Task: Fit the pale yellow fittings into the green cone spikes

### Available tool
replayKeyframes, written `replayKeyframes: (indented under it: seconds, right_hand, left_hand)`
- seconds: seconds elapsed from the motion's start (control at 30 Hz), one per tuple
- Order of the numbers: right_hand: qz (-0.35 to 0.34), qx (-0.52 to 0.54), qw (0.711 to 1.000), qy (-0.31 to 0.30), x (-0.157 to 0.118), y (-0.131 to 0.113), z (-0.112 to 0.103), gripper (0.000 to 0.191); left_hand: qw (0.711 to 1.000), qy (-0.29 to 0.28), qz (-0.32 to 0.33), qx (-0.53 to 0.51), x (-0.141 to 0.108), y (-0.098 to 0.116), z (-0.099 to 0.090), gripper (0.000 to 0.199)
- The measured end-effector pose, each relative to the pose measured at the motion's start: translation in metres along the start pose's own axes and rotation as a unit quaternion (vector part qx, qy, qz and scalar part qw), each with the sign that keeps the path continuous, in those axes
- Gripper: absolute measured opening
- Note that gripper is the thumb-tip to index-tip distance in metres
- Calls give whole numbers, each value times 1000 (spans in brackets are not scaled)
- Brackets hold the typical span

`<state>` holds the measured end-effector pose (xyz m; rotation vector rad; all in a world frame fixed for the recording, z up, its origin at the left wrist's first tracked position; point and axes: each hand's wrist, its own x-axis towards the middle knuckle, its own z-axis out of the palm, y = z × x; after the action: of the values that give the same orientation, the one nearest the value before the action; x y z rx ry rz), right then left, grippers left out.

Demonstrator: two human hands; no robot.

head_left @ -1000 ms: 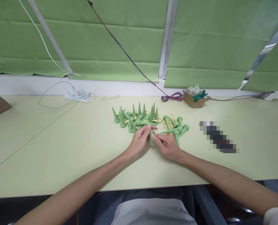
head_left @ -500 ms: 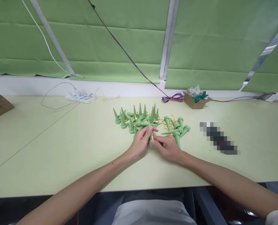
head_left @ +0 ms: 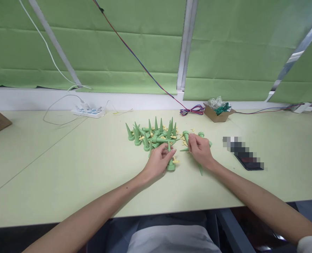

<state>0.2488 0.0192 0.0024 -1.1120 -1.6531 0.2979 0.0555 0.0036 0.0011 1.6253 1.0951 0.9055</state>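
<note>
My left hand point(head_left: 158, 160) is closed around a green plant watering spike point(head_left: 171, 165), held point up with its wide cap end low. A small yellow valve point(head_left: 175, 160) sticks out from this spike's right side. My right hand point(head_left: 200, 149) is over the smaller group at the right, its fingers curled together; what they pinch, if anything, is hidden. Under and around that hand lie loose green spikes point(head_left: 201, 135) and small yellow valves point(head_left: 184, 142). Just beyond my left hand is a larger cluster of green spikes point(head_left: 156, 123), several standing upright, some fitted with yellow valves.
A dark phone-like object point(head_left: 248, 160), partly pixelated, lies right of my hands. Along the back of the table point(head_left: 66, 175) are a power strip point(head_left: 89, 111), a coiled red and blue cable point(head_left: 193, 110) and a small cardboard box point(head_left: 217, 115) holding plastic and green material.
My right hand has let go of the spike in my left hand and moved right and away from me over the smaller group. My left hand still holds the spike, its yellow valve now exposed.
</note>
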Motion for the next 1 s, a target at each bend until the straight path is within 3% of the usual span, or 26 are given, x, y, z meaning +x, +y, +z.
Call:
replayKeyframes:
  seconds: [0.13, 0.3, 0.5, 0.73, 0.87, 1.0]
  right_hand:
    - [13, 3, 1000, 19, 3, 2, -2, 53]
    - [-1, -2, 1000, -7, 0, -1, 1, 53]
    - [-11, -11, 999, -37, -3, -5, 5, 53]
    - [-10, -16, 998, -64, -4, -6, 5, 52]
    - [-9, -34, 997, -71, -3, -4, 5, 49]
    - [-18, -76, 995, -64, -1, 1, 5, 43]
  left_hand:
    - [999, 11, -16, 32, -1, 0, -2, 48]
    - [996, 12, 18, 89, -2, -3, -2, 65]
    - [978, -3, 55, 201, 0, -7, -3, 47]
    - [965, 16, 94, 243, 0, -5, -5, 29]
    - [954, -2, 121, 275, -3, 0, -6, 37]
    - [926, -73, 177, 325, -7, 6, -7, 42]
